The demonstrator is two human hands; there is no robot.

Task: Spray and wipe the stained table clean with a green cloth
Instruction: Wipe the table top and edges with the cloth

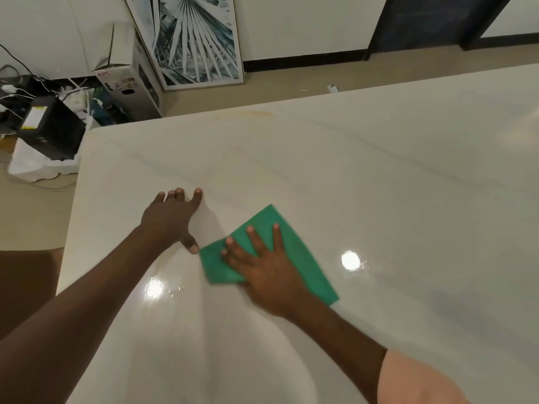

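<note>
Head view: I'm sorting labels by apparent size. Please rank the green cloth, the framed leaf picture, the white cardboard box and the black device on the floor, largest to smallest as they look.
1. Framed leaf picture, cropped at the top
2. Green cloth, enlarged by nearness
3. White cardboard box and black device: too alike to rank

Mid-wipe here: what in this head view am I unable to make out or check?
- Spray bottle: none in the head view; where it is cannot be told.
- Table: right and near edges cut off by the frame, so stains there cannot be checked.
- Green cloth: blurred, and its middle is covered by the flat right hand.
- Surface under the left hand, which rests spread on the table: hidden.
- Glare spots: mask the finish.
</note>
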